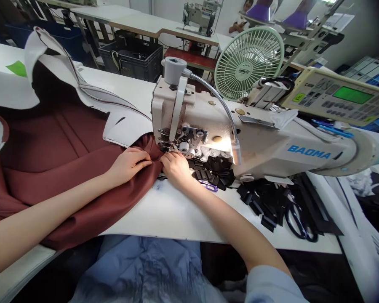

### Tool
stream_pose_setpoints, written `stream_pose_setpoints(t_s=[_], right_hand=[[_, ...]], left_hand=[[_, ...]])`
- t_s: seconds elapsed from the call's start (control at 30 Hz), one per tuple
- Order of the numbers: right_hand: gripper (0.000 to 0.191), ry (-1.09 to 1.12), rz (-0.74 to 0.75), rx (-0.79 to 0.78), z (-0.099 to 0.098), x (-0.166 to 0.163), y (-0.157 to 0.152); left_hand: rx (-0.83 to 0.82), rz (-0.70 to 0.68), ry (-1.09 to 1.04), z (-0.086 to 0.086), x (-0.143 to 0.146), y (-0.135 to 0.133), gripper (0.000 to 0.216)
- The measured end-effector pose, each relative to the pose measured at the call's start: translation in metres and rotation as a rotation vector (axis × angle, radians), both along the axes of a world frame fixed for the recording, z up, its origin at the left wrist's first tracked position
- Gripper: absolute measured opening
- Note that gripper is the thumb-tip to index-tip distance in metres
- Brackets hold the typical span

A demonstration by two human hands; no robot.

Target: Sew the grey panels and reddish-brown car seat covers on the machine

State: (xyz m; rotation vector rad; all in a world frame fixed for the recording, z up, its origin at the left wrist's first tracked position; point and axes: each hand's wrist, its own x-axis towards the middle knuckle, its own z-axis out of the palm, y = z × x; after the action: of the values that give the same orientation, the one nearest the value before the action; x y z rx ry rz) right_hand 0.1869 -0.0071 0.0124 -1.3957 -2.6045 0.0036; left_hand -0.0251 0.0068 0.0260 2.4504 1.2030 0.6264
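A large reddish-brown cover (pixel 82 155) with white backing (pixel 126 126) lies across the left of the sewing table, its gathered edge running up to the sewing machine (pixel 205 113). My left hand (pixel 129 164) pinches a fold of the brown material just left of the machine head. Close beside the needle area, my right hand (pixel 175 166) is closed on the same material's edge. The needle and presser foot are mostly hidden behind my fingers and the machine head. A small lamp (pixel 236 151) lights the spot.
Black fabric pieces (pixel 219 170) and purple thread snips (pixel 209 186) lie right of my hand. Further right are more black strips (pixel 262 206) and dark-handled scissors (pixel 297 221). A green fan (pixel 249 63) and control panel (pixel 337 97) stand behind the machine. A person (pixel 240 23) is in the background.
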Motion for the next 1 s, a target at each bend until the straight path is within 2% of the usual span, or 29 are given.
stream_pose_setpoints(t_s=[0.13,0.23,0.33,0.47,0.6,0.67,0.8,0.9,1.0], right_hand=[[0.021,-0.008,-0.073,0.033,-0.005,-0.006,-0.008],[0.023,0.06,-0.134,-0.028,-0.008,-0.007,-0.014],[0.023,0.086,-0.125,-0.06,-0.008,-0.007,-0.017],[0.022,0.012,-0.067,-0.004,-0.004,-0.007,-0.016],[0.025,-0.071,0.061,0.087,0.0,-0.008,-0.014],[0.028,-0.082,0.069,0.105,0.0,-0.01,-0.015],[0.033,-0.097,0.059,0.068,-0.001,-0.016,-0.027],[0.026,-0.089,0.109,0.042,-0.003,-0.019,-0.043],[0.026,-0.093,0.171,0.034,-0.004,-0.017,-0.057]], left_hand=[[0.039,-0.046,0.01,-0.004,-0.001,0.001,0.032],[0.041,-0.059,0.02,-0.006,-0.001,0.002,0.032],[0.043,-0.053,0.027,-0.007,-0.001,0.001,0.033],[0.036,-0.079,0.047,-0.005,-0.001,0.001,0.036],[-0.017,-0.027,0.079,-0.001,0.003,0.005,0.045],[-0.045,-0.022,0.103,0.001,0.005,0.01,0.04],[-0.127,-0.111,0.21,0.006,0.009,0.023,0.035],[-0.087,-0.13,0.383,0.01,0.012,0.028,0.026],[-0.036,-0.107,0.448,0.013,0.019,0.025,0.023]])
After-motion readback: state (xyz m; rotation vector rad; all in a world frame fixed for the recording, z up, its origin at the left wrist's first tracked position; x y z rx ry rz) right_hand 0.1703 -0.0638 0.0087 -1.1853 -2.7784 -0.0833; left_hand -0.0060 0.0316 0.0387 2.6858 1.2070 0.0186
